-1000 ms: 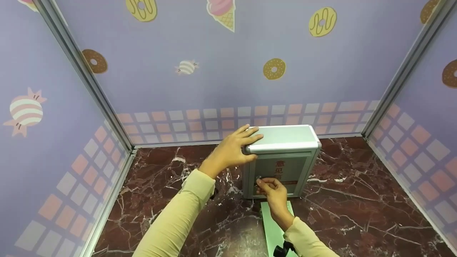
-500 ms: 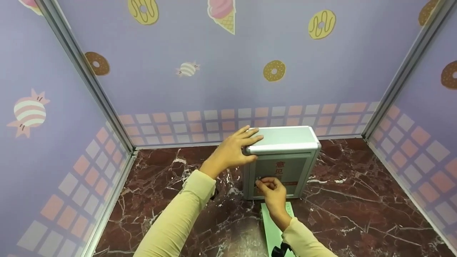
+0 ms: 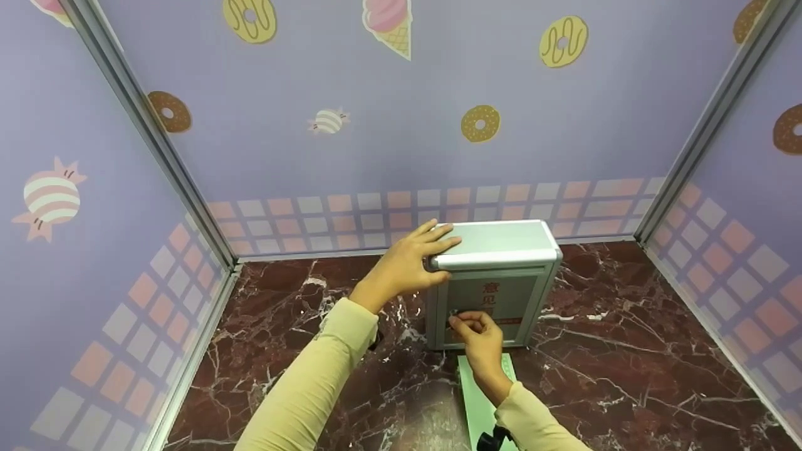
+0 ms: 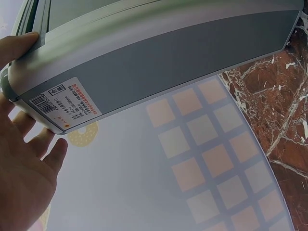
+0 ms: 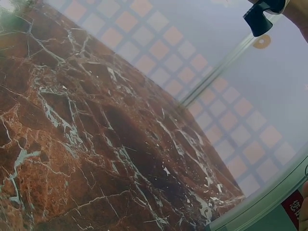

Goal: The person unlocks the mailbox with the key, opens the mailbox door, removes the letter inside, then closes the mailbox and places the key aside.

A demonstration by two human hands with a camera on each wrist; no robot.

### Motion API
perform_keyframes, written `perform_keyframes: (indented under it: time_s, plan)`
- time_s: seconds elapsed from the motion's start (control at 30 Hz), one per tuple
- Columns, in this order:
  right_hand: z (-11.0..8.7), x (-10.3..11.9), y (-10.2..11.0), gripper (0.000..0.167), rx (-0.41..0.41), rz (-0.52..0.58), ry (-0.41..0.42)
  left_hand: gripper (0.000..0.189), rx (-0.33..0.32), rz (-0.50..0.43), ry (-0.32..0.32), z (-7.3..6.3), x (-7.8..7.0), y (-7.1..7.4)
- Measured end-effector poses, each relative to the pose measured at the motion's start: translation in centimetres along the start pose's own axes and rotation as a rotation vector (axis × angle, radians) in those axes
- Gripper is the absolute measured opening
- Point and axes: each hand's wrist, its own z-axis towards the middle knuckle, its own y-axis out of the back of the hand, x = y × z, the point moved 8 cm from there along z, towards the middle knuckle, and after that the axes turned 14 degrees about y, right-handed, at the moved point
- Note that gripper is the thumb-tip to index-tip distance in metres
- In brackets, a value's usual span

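Note:
A silver-framed suggestion box [image 3: 501,238] with red lettering on its dark front panel stands upright. My left hand [image 3: 406,268] holds its top left corner, thumb on the front frame and fingers spread over the top. The left wrist view shows the thumb [image 4: 18,47] on the frame, above a grey side with a white label [image 4: 65,105]. My right hand [image 3: 484,341] pinches a small silvery key [image 3: 453,312] at the left side of the front panel; the fingertips hide most of it. The right wrist view catches only the box's silver frame [image 5: 250,214] in its lower right corner.
A long pale green strip [image 3: 485,407] lies in front of the box, partly under my right forearm. The dark red marble surface [image 3: 626,351] runs back to purple walls [image 3: 401,144] with metal corner posts, close behind the box.
My right hand has turned slightly at the box's front, its lower fingers tucking in. My left hand keeps its hold on the corner, and the box stays in place.

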Motion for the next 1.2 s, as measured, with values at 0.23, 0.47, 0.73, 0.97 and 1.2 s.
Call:
perform_keyframes:
  time_s: [0.23, 0.47, 0.73, 0.97, 1.2]
  plan:
    - [0.4, -2.2, 0.6, 0.015, -0.022, 0.007, -0.027, 0.067, 0.008, -0.018, 0.002, 0.1, 0.0, 0.0]
    - [0.1, -3.3, 1.1, 0.016, -0.040, -0.016, -0.002, 0.067, 0.015, -0.008, 0.019, 0.1, 0.0, -0.3]
    - [-1.1, -3.1, 0.7, 0.018, 0.018, 0.003, 0.028, 0.068, 0.009, 0.000, 0.033, 0.1, 0.1, -0.1]
    - [-2.3, -4.5, 0.3, 0.019, 0.190, -0.100, -0.034, 0.068, 0.014, -0.004, 0.026, 0.0, 0.0, -0.1]
    - [-3.4, -6.2, 0.0, 0.016, 0.368, -0.256, -0.075, 0.069, 0.011, -0.001, 0.030, 0.1, 0.1, -0.1]
